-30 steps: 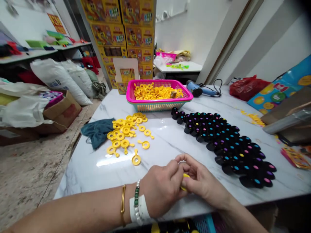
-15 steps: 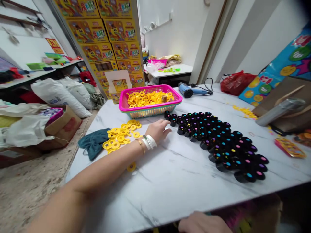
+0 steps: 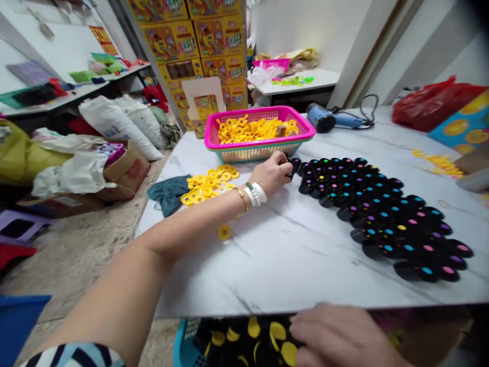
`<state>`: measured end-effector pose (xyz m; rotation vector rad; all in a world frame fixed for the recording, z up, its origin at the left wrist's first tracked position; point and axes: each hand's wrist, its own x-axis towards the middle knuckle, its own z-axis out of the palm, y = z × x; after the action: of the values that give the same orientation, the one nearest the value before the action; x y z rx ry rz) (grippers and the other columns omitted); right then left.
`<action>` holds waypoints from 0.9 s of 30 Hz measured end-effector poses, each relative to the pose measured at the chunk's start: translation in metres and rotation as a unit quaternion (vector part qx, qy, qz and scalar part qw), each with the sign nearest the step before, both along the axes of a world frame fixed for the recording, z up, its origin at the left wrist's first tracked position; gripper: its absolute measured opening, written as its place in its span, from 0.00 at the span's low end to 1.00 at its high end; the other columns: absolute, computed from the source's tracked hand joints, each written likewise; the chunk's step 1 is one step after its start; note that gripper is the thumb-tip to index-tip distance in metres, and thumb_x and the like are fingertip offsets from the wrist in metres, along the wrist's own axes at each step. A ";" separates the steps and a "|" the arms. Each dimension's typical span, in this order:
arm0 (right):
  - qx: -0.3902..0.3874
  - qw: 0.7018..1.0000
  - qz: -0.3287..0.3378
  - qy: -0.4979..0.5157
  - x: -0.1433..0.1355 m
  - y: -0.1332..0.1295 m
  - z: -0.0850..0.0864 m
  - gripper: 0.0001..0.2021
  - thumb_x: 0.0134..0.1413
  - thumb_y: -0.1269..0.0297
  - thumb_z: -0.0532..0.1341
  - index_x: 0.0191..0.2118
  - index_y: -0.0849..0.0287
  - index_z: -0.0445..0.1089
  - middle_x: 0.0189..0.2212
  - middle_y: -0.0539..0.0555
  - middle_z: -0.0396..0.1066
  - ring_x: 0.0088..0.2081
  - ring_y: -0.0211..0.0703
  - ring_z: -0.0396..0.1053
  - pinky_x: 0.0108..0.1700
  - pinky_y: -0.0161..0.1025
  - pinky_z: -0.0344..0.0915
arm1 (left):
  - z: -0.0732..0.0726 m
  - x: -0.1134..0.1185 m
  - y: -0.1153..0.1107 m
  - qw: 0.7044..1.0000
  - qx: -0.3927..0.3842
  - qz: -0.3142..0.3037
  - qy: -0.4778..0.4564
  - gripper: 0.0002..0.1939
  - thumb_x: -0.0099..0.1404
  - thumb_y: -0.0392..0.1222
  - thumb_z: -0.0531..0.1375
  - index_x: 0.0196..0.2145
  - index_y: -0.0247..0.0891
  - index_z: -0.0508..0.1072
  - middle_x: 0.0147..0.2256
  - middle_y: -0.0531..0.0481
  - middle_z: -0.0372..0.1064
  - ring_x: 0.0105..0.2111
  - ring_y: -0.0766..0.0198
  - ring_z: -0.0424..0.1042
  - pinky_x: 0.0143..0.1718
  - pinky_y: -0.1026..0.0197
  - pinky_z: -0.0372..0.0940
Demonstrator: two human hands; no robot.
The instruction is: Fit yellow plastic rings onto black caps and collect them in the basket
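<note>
My left hand [image 3: 272,176] reaches over the table with its fingers closed on a small black cylindrical piece [image 3: 292,176], mostly hidden by the hand. To the right stand many black cylindrical pieces [image 3: 355,191] in close rows, with coloured dots on top. My right hand [image 3: 340,331], blurred and cut off by the lower edge, is over a blue basket [image 3: 182,339] below the tabletop. Black pieces with yellow parts [image 3: 254,327] fill this basket. What the right fingers hold, if anything, does not show. Loose yellow rings [image 3: 206,189] lie left of my left hand.
A pink basket [image 3: 260,113] of yellow pieces stands behind my left hand. A blue heat gun [image 3: 336,120] lies to its right, beyond it a red bag [image 3: 431,104]. A dark cloth [image 3: 168,193] is at the table's left edge. Yellow boxes [image 3: 171,41] are stacked behind.
My left hand has closed its fingers at the far left end of the black pieces. My right hand shows more, and the view has tilted down and left, bringing the lower basket into sight.
</note>
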<state>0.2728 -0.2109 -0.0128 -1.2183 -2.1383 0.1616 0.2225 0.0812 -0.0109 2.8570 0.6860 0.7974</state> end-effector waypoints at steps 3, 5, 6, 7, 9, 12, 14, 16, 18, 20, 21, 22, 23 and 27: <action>-0.014 0.999 -0.036 0.039 -0.003 0.045 0.022 0.08 0.63 0.69 0.56 0.39 0.59 0.73 0.30 0.54 0.76 0.31 0.40 0.73 0.35 0.34 0.68 | 0.017 -0.041 -0.009 0.998 -0.028 -0.010 -0.048 0.04 0.59 0.38 0.63 0.32 0.37 0.71 0.39 0.49 0.71 0.36 0.64 0.71 0.38 0.63 0.66; -0.010 0.998 -0.062 -0.024 -0.021 0.082 0.017 0.11 0.62 0.63 0.58 0.45 0.61 0.72 0.38 0.58 0.75 0.38 0.47 0.72 0.39 0.40 0.69 | 0.028 -0.070 -0.017 0.995 -0.053 -0.006 -0.088 0.04 0.59 0.37 0.63 0.31 0.36 0.70 0.31 0.52 0.71 0.30 0.67 0.70 0.33 0.65 0.66; -0.017 0.995 -0.065 -0.067 -0.032 0.100 0.012 0.16 0.60 0.59 0.60 0.49 0.62 0.71 0.43 0.61 0.73 0.41 0.50 0.71 0.40 0.43 0.69 | 0.033 -0.082 -0.023 0.993 -0.060 0.000 -0.105 0.05 0.58 0.37 0.64 0.31 0.36 0.70 0.30 0.53 0.71 0.28 0.68 0.69 0.32 0.65 0.66; -0.025 0.992 -0.056 -0.113 -0.043 0.115 0.006 0.21 0.58 0.56 0.61 0.53 0.64 0.69 0.48 0.63 0.71 0.43 0.53 0.69 0.41 0.45 0.69 | 0.038 -0.094 -0.028 0.991 -0.062 0.006 -0.119 0.05 0.58 0.37 0.64 0.31 0.35 0.70 0.30 0.53 0.72 0.27 0.68 0.69 0.31 0.66 0.66; -0.019 0.983 -0.011 -0.181 -0.058 0.133 -0.002 0.22 0.58 0.55 0.61 0.53 0.65 0.69 0.51 0.64 0.69 0.45 0.57 0.67 0.45 0.48 0.68 | 0.043 -0.112 -0.042 0.990 -0.056 0.014 -0.132 0.06 0.58 0.37 0.64 0.31 0.36 0.69 0.31 0.52 0.72 0.28 0.68 0.70 0.32 0.65 0.66; -0.042 0.972 0.017 -0.230 -0.054 0.121 -0.003 0.25 0.59 0.53 0.60 0.54 0.67 0.69 0.48 0.65 0.70 0.45 0.57 0.66 0.45 0.51 0.67 | 0.038 -0.127 -0.064 0.991 -0.058 0.004 -0.118 0.05 0.59 0.37 0.63 0.31 0.36 0.68 0.33 0.50 0.73 0.31 0.67 0.71 0.35 0.63 0.67; -0.065 0.972 0.016 -0.226 -0.038 0.092 -0.002 0.29 0.56 0.48 0.61 0.55 0.67 0.68 0.46 0.65 0.71 0.44 0.57 0.67 0.46 0.53 0.67 | 0.027 -0.132 -0.077 0.991 -0.077 -0.012 -0.104 0.05 0.60 0.37 0.62 0.31 0.37 0.67 0.35 0.49 0.73 0.32 0.66 0.71 0.36 0.62 0.66; -0.065 0.977 0.002 -0.201 -0.020 0.059 -0.005 0.38 0.49 0.41 0.64 0.56 0.69 0.66 0.50 0.68 0.68 0.52 0.64 0.63 0.50 0.57 0.66 | 0.012 -0.131 -0.090 0.990 -0.111 -0.030 -0.086 0.04 0.60 0.37 0.61 0.32 0.37 0.67 0.35 0.49 0.72 0.32 0.66 0.70 0.35 0.61 0.66; -0.036 0.981 0.005 -0.192 -0.007 0.030 -0.015 0.34 0.50 0.48 0.66 0.56 0.70 0.66 0.57 0.70 0.63 0.60 0.68 0.56 0.55 0.59 0.63 | -0.003 -0.128 -0.100 0.985 -0.153 -0.048 -0.070 0.06 0.60 0.36 0.61 0.35 0.37 0.67 0.34 0.50 0.71 0.31 0.66 0.69 0.34 0.62 0.66; 0.017 0.986 0.011 -0.165 -0.002 0.010 -0.028 0.22 0.56 0.67 0.64 0.55 0.69 0.67 0.55 0.69 0.66 0.60 0.63 0.58 0.55 0.56 0.65 | -0.014 -0.124 -0.109 0.977 -0.193 -0.060 -0.073 0.13 0.58 0.35 0.61 0.42 0.37 0.66 0.35 0.49 0.71 0.31 0.66 0.69 0.33 0.62 0.67; 0.033 0.990 0.013 -0.134 -0.001 0.003 -0.033 0.18 0.56 0.74 0.61 0.53 0.68 0.68 0.51 0.67 0.70 0.57 0.59 0.62 0.54 0.54 0.67 | -0.018 -0.123 -0.113 0.973 -0.209 -0.064 -0.080 0.18 0.57 0.35 0.61 0.45 0.36 0.65 0.36 0.49 0.71 0.32 0.66 0.69 0.34 0.62 0.67; 0.035 0.995 0.013 -0.089 -0.002 0.000 -0.035 0.15 0.57 0.77 0.59 0.50 0.65 0.69 0.46 0.64 0.72 0.53 0.55 0.67 0.51 0.51 0.69 | -0.020 -0.121 -0.115 0.969 -0.219 -0.070 -0.085 0.21 0.57 0.35 0.62 0.49 0.36 0.64 0.37 0.48 0.71 0.33 0.65 0.69 0.35 0.61 0.68; 0.019 0.999 0.007 -0.032 -0.003 0.000 -0.035 0.13 0.58 0.78 0.57 0.47 0.63 0.70 0.41 0.62 0.73 0.48 0.51 0.70 0.48 0.48 0.71 | -0.021 -0.120 -0.117 0.968 -0.224 -0.077 -0.085 0.23 0.56 0.35 0.62 0.50 0.35 0.64 0.38 0.47 0.71 0.34 0.65 0.70 0.36 0.60 0.68; -0.128 0.979 -0.064 0.147 -0.003 0.021 -0.008 0.10 0.63 0.71 0.54 0.42 0.59 0.72 0.31 0.55 0.69 0.33 0.42 0.71 0.34 0.38 0.71 | -0.023 -0.117 -0.118 0.967 -0.226 -0.094 -0.069 0.16 0.58 0.39 0.63 0.45 0.35 0.71 0.40 0.44 0.71 0.40 0.60 0.70 0.43 0.56 0.68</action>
<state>0.2694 -0.1900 -0.0207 -1.3780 -1.8164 0.5410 0.1055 -0.0371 -0.0339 2.3855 0.4925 0.6965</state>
